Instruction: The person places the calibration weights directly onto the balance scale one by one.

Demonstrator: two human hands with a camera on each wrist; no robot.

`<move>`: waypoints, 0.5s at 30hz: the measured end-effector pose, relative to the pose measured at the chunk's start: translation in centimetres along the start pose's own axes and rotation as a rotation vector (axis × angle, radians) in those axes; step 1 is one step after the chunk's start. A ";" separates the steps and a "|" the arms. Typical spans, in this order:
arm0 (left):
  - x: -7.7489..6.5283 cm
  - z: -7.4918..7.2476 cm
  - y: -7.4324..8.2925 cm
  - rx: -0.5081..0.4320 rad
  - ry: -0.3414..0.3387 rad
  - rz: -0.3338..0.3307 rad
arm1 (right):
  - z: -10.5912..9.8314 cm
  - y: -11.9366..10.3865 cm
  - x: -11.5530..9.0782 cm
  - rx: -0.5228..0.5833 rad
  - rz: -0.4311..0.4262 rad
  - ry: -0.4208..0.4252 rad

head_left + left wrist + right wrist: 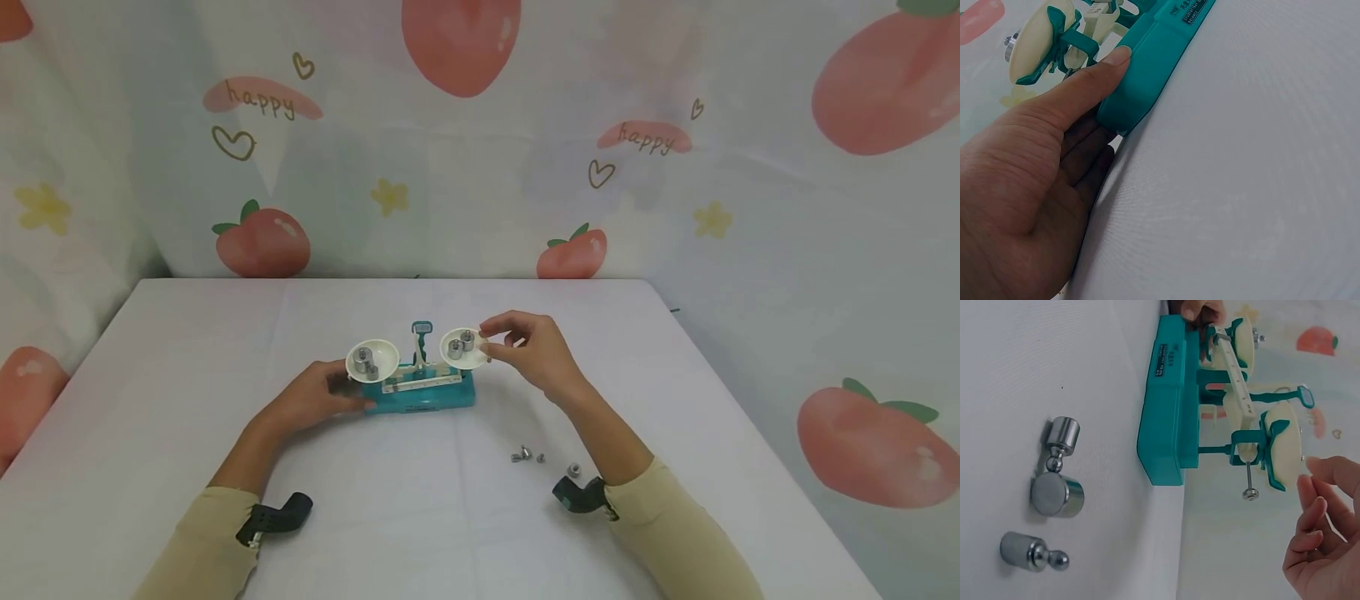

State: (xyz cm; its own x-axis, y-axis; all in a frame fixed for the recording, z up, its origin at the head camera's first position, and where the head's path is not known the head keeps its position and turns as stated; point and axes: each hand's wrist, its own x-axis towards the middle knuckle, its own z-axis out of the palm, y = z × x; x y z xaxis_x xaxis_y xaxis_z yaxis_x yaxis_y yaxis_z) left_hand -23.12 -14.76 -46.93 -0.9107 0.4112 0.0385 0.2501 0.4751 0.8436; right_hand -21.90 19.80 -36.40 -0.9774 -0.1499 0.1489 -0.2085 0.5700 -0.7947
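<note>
A teal balance scale [423,402] with two cream pans stands mid-table. My left hand [318,396] grips the left end of its base; in the left wrist view the thumb [1100,72] lies on the front and the other fingers go behind. Two metal weights [363,358] sit in the left pan [387,357], and two more weights [455,349] stand in the right pan [471,362]. Beside that pan's right edge is my right hand [536,350], thumb and forefinger apart, with nothing visible between them. Whether a fingertip touches the pan I cannot tell.
Several loose metal weights [1057,495] lie on the white tabletop [420,517] before the right forearm. A fruit-patterned cloth [465,175] hangs behind the table. Both wrists carry black camera mounts [277,517].
</note>
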 end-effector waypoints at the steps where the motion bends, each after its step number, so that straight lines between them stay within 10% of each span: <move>1: 0.0 0.0 0.0 -0.002 -0.001 0.000 | -0.1 0.0 -0.1 0.001 0.004 -0.003; 15: -0.1 0.0 0.2 -0.001 0.003 -0.011 | -2.0 0.7 -1.8 -0.014 -0.016 -0.118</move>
State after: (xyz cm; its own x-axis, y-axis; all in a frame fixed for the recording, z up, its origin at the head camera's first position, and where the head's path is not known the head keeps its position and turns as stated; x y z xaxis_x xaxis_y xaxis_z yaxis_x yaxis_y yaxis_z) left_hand -22.99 -14.76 -46.79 -0.9146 0.4032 0.0309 0.2397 0.4791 0.8444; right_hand -20.39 22.08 -36.06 -0.9633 -0.2530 0.0902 -0.2252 0.5779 -0.7844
